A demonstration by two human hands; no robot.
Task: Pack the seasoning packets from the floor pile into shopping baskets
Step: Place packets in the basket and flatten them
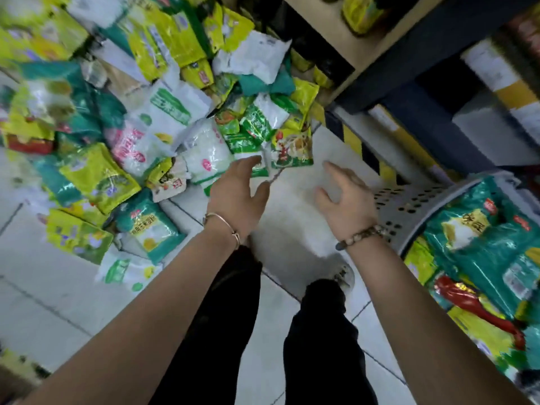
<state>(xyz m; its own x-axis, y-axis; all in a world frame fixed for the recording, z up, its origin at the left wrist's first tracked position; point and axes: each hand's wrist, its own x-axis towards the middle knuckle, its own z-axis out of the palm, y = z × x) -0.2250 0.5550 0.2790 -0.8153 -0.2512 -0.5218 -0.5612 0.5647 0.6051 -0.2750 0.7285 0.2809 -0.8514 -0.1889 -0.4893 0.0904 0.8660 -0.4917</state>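
reaching both spread, empty hands, left hand (236,191) and right hand (344,200), toward the floor pile (140,118), best grip the near packet (292,150) firmly, then swing right to the basket (409,206).

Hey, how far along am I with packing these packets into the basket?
Partly done: the grey basket already holds several packets. Nothing is in hand; the left hand and right hand are open, reaching toward the pile. That big pile on the floor is left to pack.
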